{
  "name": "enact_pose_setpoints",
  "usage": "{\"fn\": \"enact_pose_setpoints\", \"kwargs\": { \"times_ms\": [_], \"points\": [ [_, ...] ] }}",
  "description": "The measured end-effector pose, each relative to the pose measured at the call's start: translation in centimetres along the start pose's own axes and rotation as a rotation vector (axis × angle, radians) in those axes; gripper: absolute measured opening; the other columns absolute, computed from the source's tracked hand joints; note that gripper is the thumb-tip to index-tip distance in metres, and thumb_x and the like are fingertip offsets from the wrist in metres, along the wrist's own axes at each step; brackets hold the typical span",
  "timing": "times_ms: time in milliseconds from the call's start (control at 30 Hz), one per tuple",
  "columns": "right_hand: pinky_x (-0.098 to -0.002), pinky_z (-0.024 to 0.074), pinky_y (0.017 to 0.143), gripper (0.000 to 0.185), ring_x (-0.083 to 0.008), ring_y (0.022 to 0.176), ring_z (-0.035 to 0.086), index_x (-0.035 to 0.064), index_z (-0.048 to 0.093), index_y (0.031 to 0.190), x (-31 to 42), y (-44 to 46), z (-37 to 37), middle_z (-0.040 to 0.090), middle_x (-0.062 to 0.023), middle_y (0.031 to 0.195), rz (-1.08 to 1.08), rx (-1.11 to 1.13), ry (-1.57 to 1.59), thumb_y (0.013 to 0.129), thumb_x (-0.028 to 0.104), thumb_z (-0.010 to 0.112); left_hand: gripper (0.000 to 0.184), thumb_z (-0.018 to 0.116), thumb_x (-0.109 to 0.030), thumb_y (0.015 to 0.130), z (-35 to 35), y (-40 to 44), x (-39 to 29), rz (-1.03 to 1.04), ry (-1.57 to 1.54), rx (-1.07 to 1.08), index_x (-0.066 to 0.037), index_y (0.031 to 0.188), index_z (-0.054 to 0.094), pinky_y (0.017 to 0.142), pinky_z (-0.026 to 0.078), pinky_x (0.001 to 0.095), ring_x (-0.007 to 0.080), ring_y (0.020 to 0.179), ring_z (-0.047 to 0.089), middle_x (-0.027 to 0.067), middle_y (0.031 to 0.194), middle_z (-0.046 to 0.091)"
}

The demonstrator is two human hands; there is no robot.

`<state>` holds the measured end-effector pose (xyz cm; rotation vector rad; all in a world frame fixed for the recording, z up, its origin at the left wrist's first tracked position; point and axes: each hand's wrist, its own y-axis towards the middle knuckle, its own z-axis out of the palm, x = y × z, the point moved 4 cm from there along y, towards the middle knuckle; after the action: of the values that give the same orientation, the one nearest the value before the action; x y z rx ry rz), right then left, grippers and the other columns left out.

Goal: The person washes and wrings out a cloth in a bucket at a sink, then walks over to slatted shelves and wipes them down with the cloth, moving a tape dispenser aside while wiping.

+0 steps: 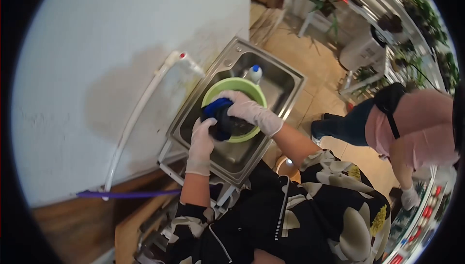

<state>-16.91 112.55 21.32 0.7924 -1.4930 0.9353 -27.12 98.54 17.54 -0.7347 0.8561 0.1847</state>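
A bundle of wet-looking black and blue cloth (223,118) is held over a light green basin (262,98). My left hand (201,140), in a white glove, grips its near left side with the thumb on top. My right hand (244,109), gloved as well, is closed on the cloth from the upper right. The basin sits inside a stainless steel sink (286,77). Behind the basin stands a white bottle with a blue cap (255,73). What kind of garment or rag the cloth is, I cannot tell.
A white pipe with a tap (175,60) runs along the wall left of the sink. A purple hose (131,194) lies low down. To the right stand a person in pink (411,123), a white bin (361,50) and plant shelves (419,31).
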Motion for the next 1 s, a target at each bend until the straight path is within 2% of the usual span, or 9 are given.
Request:
{"fn": "enact_pose_setpoints", "kwargs": {
  "times_ms": [67,100,200,300,400,433,600,700,1000],
  "points": [
    [-0.0271,0.0466,0.089,0.042,-0.0161,0.096,0.061,0.0069,0.065,0.109,0.5,-0.1,-0.1,0.066,-0.0059,0.097,0.025,0.009,0.097,0.068,-0.003,0.058,0.064,0.063,-0.018,0.082,-1.4,-0.1,1.1,-0.08,0.149,-0.199,-0.009,0.141,0.038,0.106,0.026,0.0604,0.0303,0.13,0.042,0.0132,0.137,0.048],
    [-0.0269,0.0464,0.09,0.044,-0.016,0.097,0.06,0.0073,0.065,0.11,0.8,0.0,-0.2,0.066,-0.0056,0.099,0.021,0.007,0.133,0.068,-0.004,0.057,0.079,0.062,-0.035,0.087,-0.7,-0.9,0.7,-0.033,0.137,-0.107,-0.015,0.151,0.019,0.106,0.014,0.0696,0.0393,0.14,0.023,0.0159,0.15,0.03],
    [-0.029,0.0413,0.1,0.055,-0.0166,0.109,0.057,0.0058,0.063,0.115,0.0,0.2,-0.3,0.065,-0.0059,0.111,0.085,0.071,0.302,0.064,-0.009,0.052,0.089,0.054,-0.059,0.087,2.1,-1.8,0.0,-0.274,-0.222,0.096,-0.013,0.152,0.014,0.109,0.009,0.0678,0.0426,0.143,0.013,0.0186,0.153,0.021],
    [-0.0316,0.0365,0.108,0.062,-0.0172,0.119,0.053,0.0052,0.061,0.121,0.8,-0.4,0.7,0.062,-0.0065,0.121,0.087,0.131,0.309,0.062,-0.011,0.05,0.097,0.045,-0.076,0.083,4.1,-1.6,0.7,-0.442,-0.476,0.235,-0.01,0.149,0.021,0.108,0.015,0.0687,0.0412,0.14,0.023,0.0204,0.149,0.028],
    [-0.0327,0.0326,0.111,0.068,-0.0174,0.125,0.048,0.0058,0.057,0.127,1.5,-1.2,1.5,0.056,-0.007,0.128,-0.008,0.188,0.441,0.062,-0.01,0.05,0.093,0.046,-0.079,0.079,5.2,-1.0,0.0,-0.257,-0.546,0.066,-0.012,0.142,0.035,0.107,0.029,0.062,0.0357,0.133,0.038,0.0185,0.143,0.039],
    [-0.0329,0.0321,0.111,0.068,-0.0175,0.126,0.048,0.0057,0.057,0.128,1.7,-1.5,1.9,0.056,-0.0071,0.129,-0.029,0.181,0.539,0.062,-0.01,0.05,0.075,0.048,-0.068,0.087,5.3,-0.5,0.2,-0.25,-0.633,0.106,-0.009,0.133,0.046,0.102,0.041,0.0544,0.034,0.122,0.052,0.0177,0.134,0.051],
    [-0.0325,0.0448,0.102,0.055,-0.0197,0.11,0.059,0.0018,0.057,0.124,-1.5,-1.3,1.0,0.062,-0.0087,0.117,0.037,-0.123,0.716,0.071,-0.01,0.046,0.043,0.054,-0.031,0.096,4.6,1.6,1.4,-0.116,-0.704,0.05,-0.002,0.128,0.051,0.101,0.043,0.0516,0.032,0.118,0.055,0.0168,0.127,0.057],
    [-0.0305,0.0461,0.097,0.044,-0.0196,0.103,0.06,-0.0014,0.06,0.114,-3.3,-0.9,-0.2,0.064,-0.009,0.109,0.156,-0.367,0.837,0.073,-0.008,0.045,0.041,0.057,-0.025,0.094,4.9,2.3,2.0,-0.05,-0.781,0.163,-0.003,0.128,0.051,0.104,0.04,0.0503,0.0303,0.119,0.054,0.0146,0.129,0.056],
    [-0.0336,0.0534,0.084,0.038,-0.022,0.092,0.064,0.0053,0.056,0.122,-4.1,1.3,-0.7,0.066,-0.0129,0.106,0.316,-0.16,0.93,0.086,0.003,0.048,0.046,0.069,-0.017,0.089,5.7,2.2,2.6,-0.104,-0.442,0.227,-0.005,0.13,0.05,0.102,0.044,0.0394,0.0217,0.117,0.054,0.0078,0.125,0.057]
  ]
}}
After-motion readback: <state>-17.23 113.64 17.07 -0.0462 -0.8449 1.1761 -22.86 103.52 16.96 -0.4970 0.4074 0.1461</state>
